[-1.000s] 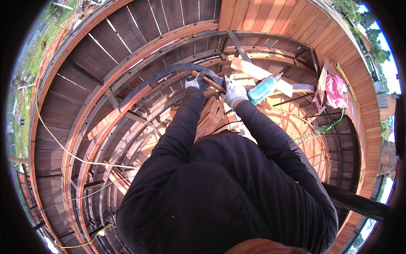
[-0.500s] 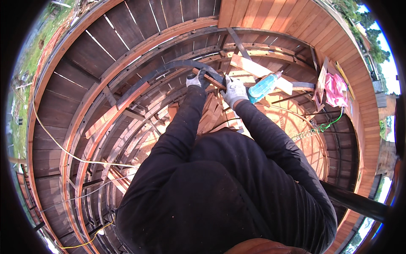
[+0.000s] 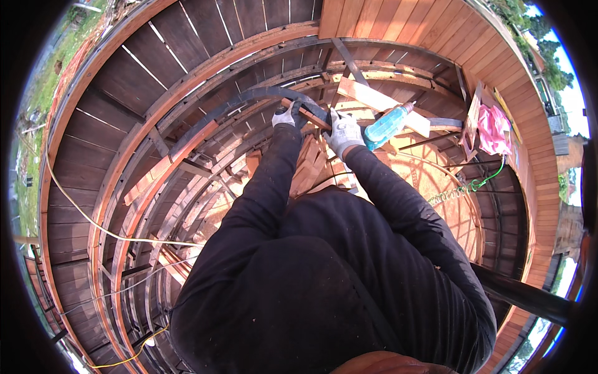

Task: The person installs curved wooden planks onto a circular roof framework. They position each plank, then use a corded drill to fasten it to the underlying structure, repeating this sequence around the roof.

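Observation:
A short reddish wooden strip (image 3: 313, 118) lies slantwise against a dark curved rib (image 3: 265, 93), between my two gloved hands. My left hand (image 3: 286, 116) is closed around its upper left part, in a white glove with dark fingertips. At the strip's lower right end my right hand (image 3: 344, 132), in a white and grey glove, is closed, its fingers up against the rib and partly hidden. Right beside that hand, a teal power tool (image 3: 387, 128) rests on a pale wooden board (image 3: 367, 100), its tip toward the upper right.
Curved ribs and dark planks (image 3: 137, 71) ring me, with newer reddish planks (image 3: 430, 25) at the upper right. Loose wooden pieces (image 3: 308, 165) lie below my hands. A pink bag (image 3: 494, 129) hangs at right above a green coiled hose (image 3: 458, 192). A pale cable (image 3: 93, 218) crosses at left.
The whole view has shifted slightly to the left. Both hands stay at the wooden strip, and the power tool remains on the board.

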Motion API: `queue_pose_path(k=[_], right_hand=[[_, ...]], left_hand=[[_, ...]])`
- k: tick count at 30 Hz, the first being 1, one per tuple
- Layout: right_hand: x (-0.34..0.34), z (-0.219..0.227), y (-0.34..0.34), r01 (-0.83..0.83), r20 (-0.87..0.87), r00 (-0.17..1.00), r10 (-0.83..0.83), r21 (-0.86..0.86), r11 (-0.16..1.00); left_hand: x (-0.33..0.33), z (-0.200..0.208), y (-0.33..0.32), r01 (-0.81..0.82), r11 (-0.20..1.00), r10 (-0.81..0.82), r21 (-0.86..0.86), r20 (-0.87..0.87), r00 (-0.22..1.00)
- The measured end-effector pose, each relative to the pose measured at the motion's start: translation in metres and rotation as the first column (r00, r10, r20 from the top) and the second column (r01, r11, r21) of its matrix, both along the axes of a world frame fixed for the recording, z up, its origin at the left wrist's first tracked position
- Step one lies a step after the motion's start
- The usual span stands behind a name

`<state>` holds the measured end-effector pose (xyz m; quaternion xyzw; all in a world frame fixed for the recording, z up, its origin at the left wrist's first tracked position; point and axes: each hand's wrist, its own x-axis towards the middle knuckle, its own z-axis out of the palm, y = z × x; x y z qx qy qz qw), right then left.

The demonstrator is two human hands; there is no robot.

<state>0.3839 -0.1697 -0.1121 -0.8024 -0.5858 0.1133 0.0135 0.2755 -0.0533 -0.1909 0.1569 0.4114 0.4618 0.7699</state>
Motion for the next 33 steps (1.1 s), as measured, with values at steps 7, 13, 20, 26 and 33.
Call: queue_pose_path(k=[7,13,20,26,33], right_hand=[[-0.003,-0.004,0.004,0.028,0.054,0.998,-0.028,0.014,1.000],[-0.007,0.000,0.009,0.041,0.066,0.997,-0.039,-0.028,0.999],[-0.008,-0.003,0.007,0.046,0.069,0.997,-0.046,-0.011,0.999],[-0.008,-0.007,0.005,0.028,0.100,0.995,-0.029,0.018,0.999],[-0.008,-0.011,0.007,-0.006,0.157,0.988,0.003,0.017,1.000]], left_hand=[[0.004,-0.011,0.010,0.036,0.999,-0.033,0.016,-0.150,0.988],[-0.009,-0.005,0.000,0.124,0.990,-0.129,0.059,0.077,0.989],[-0.059,-0.023,0.012,0.150,0.989,-0.150,-0.008,0.038,0.988],[-0.094,0.034,0.024,0.834,0.458,0.493,0.309,-0.868,0.051],[-0.061,0.083,0.065,0.988,0.080,0.468,-0.134,-0.870,-0.156]])
